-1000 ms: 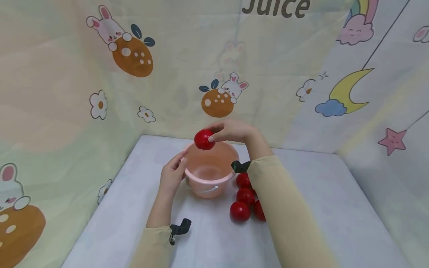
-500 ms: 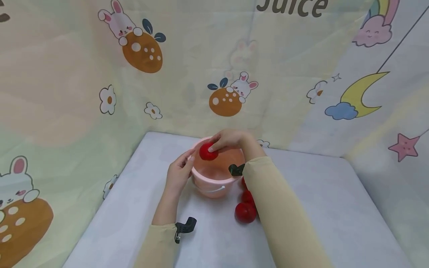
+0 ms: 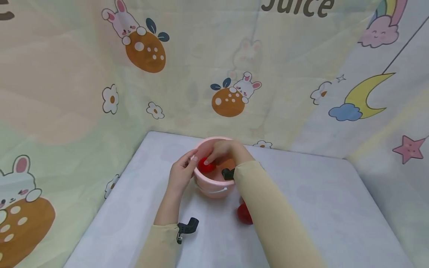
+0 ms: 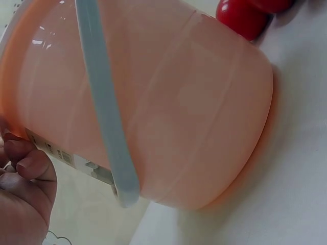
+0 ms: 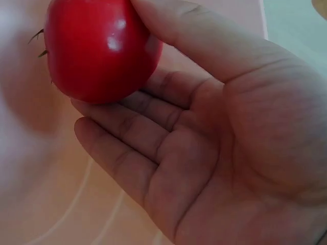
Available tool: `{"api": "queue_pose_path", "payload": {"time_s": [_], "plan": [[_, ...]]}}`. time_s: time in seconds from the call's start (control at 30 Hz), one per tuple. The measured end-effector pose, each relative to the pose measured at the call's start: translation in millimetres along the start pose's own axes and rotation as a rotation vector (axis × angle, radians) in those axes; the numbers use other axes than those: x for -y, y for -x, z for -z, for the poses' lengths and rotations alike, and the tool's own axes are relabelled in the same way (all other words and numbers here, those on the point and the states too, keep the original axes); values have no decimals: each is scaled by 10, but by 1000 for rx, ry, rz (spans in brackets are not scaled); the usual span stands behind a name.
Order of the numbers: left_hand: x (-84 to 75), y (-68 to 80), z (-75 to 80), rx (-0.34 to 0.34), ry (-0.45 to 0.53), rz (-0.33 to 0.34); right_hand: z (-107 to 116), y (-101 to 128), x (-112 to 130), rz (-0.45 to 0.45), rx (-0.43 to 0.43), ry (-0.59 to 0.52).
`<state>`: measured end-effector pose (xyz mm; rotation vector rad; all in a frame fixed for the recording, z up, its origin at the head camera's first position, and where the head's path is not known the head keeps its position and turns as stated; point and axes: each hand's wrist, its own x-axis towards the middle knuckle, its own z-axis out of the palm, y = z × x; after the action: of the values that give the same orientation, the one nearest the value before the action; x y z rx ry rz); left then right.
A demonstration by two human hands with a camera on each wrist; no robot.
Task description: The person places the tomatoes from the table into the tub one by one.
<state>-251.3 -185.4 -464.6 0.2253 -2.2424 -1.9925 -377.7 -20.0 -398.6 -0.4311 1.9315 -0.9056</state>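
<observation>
my right hand point(image 3: 223, 152) is down inside the pink bucket point(image 3: 214, 188), thumb and fingers point(image 5: 153, 132) curled round a red tomato point(image 5: 99, 48) w/ the palm mostly open below it. tomato sits at my fingertips, inside the bucket's rim, not on the bottom as far as i can tell.

it looks smooth, glossy, prob a bit slippery, light and firm-ish but bruisable, so a wide pinch across its belly seems best, not a squeeze. it's near round, no real long axis; dark stem bits point away from my palm, toward the bucket wall.

left hand point(image 3: 182, 175) rests on the bucket's outer wall near the rim, fingers loosely bent against it. bucket looks thin, light plastic, upright on the surface point(image 3: 318, 201). more tomatoes point(image 3: 244, 214) lie beside my right forearm.
</observation>
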Motion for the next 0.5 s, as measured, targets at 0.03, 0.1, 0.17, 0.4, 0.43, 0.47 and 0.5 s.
{"api": "queue_pose_path", "payload": {"time_s": [0.03,0.1,0.17,0.4,0.43,0.47,0.5], "plan": [[-2,-2,-3,-1,-5,-4,-6,-6,-4,-7,-6,2],[-7,-4,-4,-11,-11,-14,-14,-13,-6,-17,-20,-6],[-13,-5,-5,-18,-18,-12,-16,-24,-9,-17,-17,-24],[-7,-9,-27,-10,-19,20,-15,0,-32,-46,-9,-91],[-3,-10,-31,-11,-16,21,-14,1,-37,-48,-8,-92],[3,-10,-34,-11,-14,23,-14,5,-43,-50,-8,-91],[9,-10,-38,-10,-13,26,-15,6,-49,-54,-11,-92]]}}
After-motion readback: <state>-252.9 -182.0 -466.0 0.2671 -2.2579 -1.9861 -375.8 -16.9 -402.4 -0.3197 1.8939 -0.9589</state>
